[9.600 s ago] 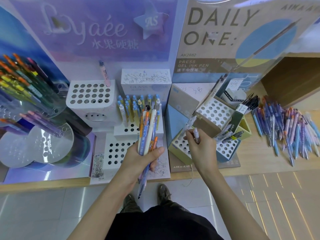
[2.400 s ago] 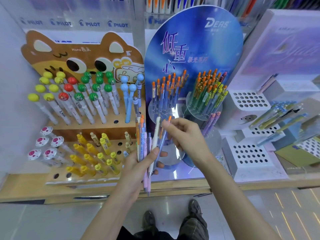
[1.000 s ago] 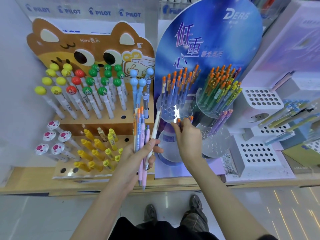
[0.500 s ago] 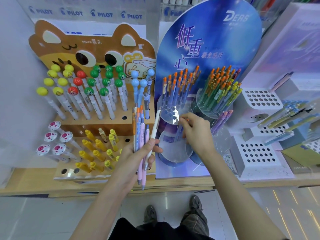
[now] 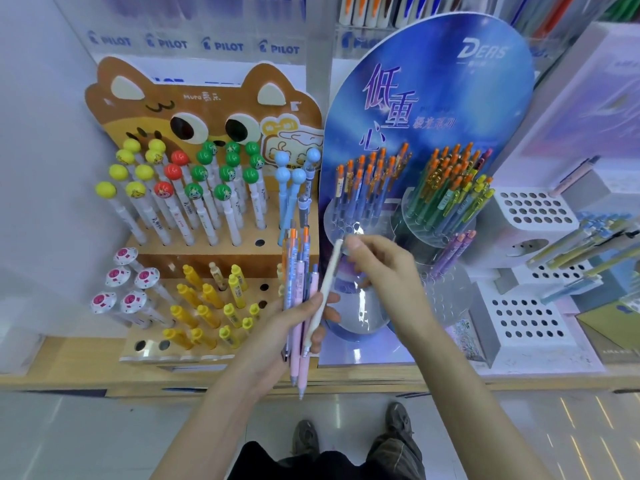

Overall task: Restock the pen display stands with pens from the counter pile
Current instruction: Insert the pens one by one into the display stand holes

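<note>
One white pen, pinched at its top by the right hand just before the blue stand, slants up from the bunch of pens gripped in the left hand, its top end nearer that stand.

A light wooden counter runs across the view with its front edge towards the camera, and a dark strip shows just beneath that edge on the left. Below it lies a floor of pale, glossy tiles, where thin slanted streaks of warm light gleam at the right. A plain white wall closes the left side, and at the back a clear shelf front carries a row of blue PILOT labels, broken by a grey upright post, all under bright, even lighting.
</note>
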Demonstrator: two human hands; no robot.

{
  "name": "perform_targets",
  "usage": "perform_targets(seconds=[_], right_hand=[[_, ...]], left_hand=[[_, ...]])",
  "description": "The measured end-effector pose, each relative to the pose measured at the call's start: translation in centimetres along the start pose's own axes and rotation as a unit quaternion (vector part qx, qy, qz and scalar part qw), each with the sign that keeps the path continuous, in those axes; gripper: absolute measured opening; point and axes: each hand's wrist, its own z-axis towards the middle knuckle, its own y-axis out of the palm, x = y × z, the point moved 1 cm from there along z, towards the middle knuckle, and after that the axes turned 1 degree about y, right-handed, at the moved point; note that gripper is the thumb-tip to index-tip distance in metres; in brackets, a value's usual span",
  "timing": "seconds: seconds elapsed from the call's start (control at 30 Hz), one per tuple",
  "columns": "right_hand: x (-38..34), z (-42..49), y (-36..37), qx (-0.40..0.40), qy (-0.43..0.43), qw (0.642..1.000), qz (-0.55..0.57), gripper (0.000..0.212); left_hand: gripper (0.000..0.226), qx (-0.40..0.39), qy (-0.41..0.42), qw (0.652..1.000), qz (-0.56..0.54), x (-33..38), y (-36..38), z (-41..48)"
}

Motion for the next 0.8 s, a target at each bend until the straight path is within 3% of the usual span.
perform_targets(seconds=[0.13,0.27,0.57,0.7,0.8], right_hand=[[-0.3,1.0,0.5,-0.043,0.077,0.994,0.056,0.036],[-0.7,1.5,0.4,-0.131,0.103,0.984,0.061,0.007],[-0.9,1.3,0.4,-0.023,0.011,0.996,0.084,0.014],[-1.4,2.0,-0.3,0.066,0.015,0.984,0.164,0.01],[-1.8,2.6,-1.1,0.112,-0.02,0.981,0.156,0.013]], left_hand=[[0.021,-0.051,-0.027,0.998,0.015,0.0,0.0,-0.1],[0.022,-0.068,-0.047,0.995,0.053,-0.2,0.0,-0.4],[0.03,-0.058,-0.038,0.994,0.087,0.9,0.6,0.3],[0.025,-0.068,-0.045,0.99,0.115,1.2,0.9,0.5],[0.027,-0.073,-0.052,0.989,0.113,0.7,0.7,0.3]])
